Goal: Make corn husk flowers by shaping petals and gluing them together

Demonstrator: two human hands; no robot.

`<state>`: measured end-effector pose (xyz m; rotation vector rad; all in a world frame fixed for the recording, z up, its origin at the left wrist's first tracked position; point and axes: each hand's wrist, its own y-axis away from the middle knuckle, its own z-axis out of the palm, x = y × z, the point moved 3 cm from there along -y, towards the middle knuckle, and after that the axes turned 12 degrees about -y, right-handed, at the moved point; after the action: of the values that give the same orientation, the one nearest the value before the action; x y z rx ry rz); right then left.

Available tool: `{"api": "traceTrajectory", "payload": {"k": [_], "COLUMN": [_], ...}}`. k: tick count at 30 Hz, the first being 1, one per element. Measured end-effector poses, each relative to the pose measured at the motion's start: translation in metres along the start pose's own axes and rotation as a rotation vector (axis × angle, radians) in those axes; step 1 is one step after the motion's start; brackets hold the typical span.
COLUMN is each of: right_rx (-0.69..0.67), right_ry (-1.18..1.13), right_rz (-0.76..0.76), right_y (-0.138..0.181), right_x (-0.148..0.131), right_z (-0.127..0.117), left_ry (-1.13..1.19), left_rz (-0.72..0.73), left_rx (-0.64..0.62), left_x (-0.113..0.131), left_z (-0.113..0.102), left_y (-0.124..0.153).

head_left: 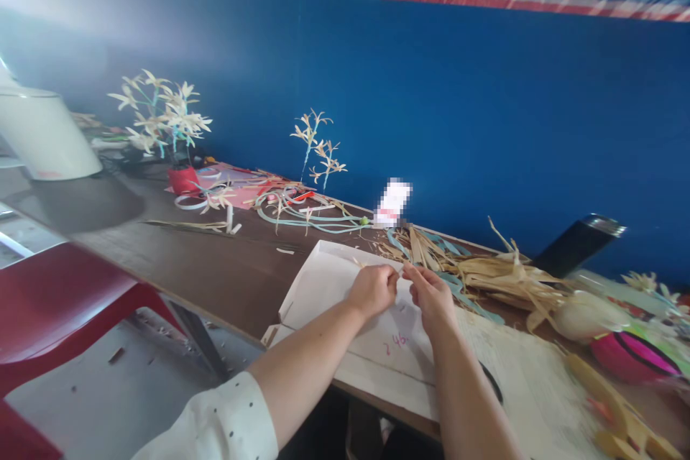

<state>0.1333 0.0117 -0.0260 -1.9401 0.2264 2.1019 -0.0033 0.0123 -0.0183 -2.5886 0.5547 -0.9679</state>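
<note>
My left hand (376, 290) and my right hand (431, 295) are close together over an opened white cardboard box (318, 295) with pink handwriting on it. Both are closed, with thumbs and fingertips pinched. Whatever lies between the fingertips is too small to make out; a pale tip pokes out behind my left hand. Just beyond my right hand lies a heap of dried corn husks (485, 273) with blue-green strips among them. Handmade flowers of pale petals on blue-wrapped stems (318, 147) stand farther back against the blue partition.
A red pot (184, 180) of similar flowers stands back left, near a white bin-like container (48, 133). Pale green cords (302, 223) and scraps lie mid-table. At right are a dark flask (579, 244), a pink pouch (633, 356) and yellow scissors-like handles (619, 410). A red chair (80, 302) is at left.
</note>
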Motion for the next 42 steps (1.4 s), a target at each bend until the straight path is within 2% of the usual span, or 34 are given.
{"api": "traceTrajectory", "payload": {"k": [14,31,42], "right_rx": [0.146,0.070,0.097], "right_ry": [-0.075,0.029,0.014], "right_rz": [0.050,-0.012,-0.031], "right_y": [-0.0010,-0.0036,-0.0010], "right_x": [-0.0007,0.0020,-0.0005], "right_z": [-0.0015,-0.0019,-0.0026], "left_ry": [-0.068,-0.125,-0.105], "left_rz": [0.017,0.073,0.077], "left_rx": [-0.026,-0.013,-0.050], "left_x": [-0.0008,-0.0008,0.0010], "left_z": [0.0027,0.0047,0.0048], "left_y": [0.0005,0.0009,0.0009]}}
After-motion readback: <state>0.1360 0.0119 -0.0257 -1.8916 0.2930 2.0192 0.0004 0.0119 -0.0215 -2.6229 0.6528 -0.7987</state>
